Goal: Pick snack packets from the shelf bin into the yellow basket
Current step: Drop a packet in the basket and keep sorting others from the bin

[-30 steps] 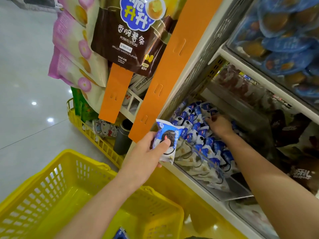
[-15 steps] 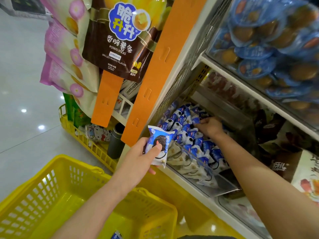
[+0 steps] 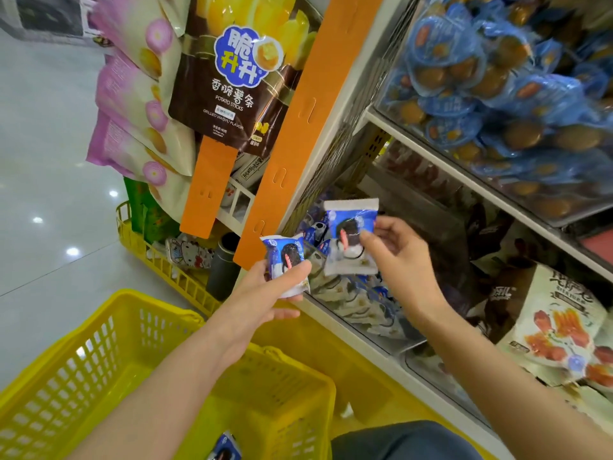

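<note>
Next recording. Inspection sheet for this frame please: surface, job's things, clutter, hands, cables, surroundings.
Surface: clear plastic shelf bin, heaped with blue-and-white snack packets.
Job's things: yellow plastic basket below the hands; one loose packet lies inside.
Clutter: nothing seen.
Hands: left hand pinches a first packet; right hand pinches a second packet, both before the bin.
Cables: nothing seen.
Surroundings: brown potato-stick bag, orange hanging strips, glossy white floor.

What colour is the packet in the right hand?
The packet in the right hand is blue and white; head view.
</note>
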Motion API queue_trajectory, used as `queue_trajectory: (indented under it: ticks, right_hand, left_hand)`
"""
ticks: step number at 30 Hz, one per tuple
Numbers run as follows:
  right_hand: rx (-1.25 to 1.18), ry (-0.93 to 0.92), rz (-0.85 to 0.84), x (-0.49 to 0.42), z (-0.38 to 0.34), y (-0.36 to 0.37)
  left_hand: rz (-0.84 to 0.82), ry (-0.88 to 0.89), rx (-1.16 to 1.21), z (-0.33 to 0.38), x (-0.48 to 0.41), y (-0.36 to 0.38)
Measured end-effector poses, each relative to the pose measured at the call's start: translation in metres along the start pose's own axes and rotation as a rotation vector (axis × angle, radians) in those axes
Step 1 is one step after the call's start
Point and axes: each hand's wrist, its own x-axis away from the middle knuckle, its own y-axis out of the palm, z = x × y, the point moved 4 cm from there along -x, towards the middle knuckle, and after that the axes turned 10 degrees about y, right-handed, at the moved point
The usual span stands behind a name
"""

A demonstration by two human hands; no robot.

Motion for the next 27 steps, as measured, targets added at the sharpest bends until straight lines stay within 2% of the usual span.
queue_trajectory:
  ticks: [5, 7, 9, 11, 12, 15, 17, 20, 22, 24, 27]
  right_hand:
    - [-0.141, 0.228, -0.403, 0.046, 0.009, 0.04]
    - [-0.123, 0.209, -0.421, 0.052, 0.009, 0.045]
    - [-0.05, 0.118, -0.319, 0.048, 0.007, 0.042]
    - [0.025, 0.109, -0.241, 0.04, 0.007, 0.037]
    - [0.047, 0.153, -0.275, 0.037, 0.008, 0.037]
    - [-0.011, 0.328, -0.548, 0.034, 0.012, 0.045]
    - [-0.058, 0.368, -0.598, 0.031, 0.012, 0.044]
    - [-0.094, 0.378, -0.566, 0.021, 0.012, 0.037]
    - [-0.161, 0.418, -0.473, 0.005, 0.012, 0.027]
    - [-0.181, 0.432, -0.237, -0.019, 0.013, 0.011]
    - [-0.119, 0.342, 0.153, -0.061, 0.011, -0.016]
  left_hand:
    - [-0.083, -0.005, 0.039, 0.001, 0.01, 0.007]
    - [-0.096, 0.008, 0.016, 0.001, 0.013, 0.008]
    - [-0.064, 0.001, -0.006, 0.001, 0.014, 0.005]
    - [-0.056, -0.018, -0.018, 0.002, 0.015, 0.004]
    - [-0.071, -0.023, -0.024, 0.002, 0.015, 0.004]
    - [-0.132, -0.011, -0.017, 0.005, 0.015, 0.006]
    - [-0.153, -0.003, -0.024, 0.006, 0.014, 0.007]
    - [-0.143, 0.008, -0.02, 0.008, 0.012, 0.005]
    - [-0.069, -0.008, -0.014, 0.007, 0.009, 0.0]
    - [0.009, -0.036, 0.014, 0.006, 0.006, -0.005]
    - [0.031, -0.032, 0.036, 0.006, 0.0, -0.005]
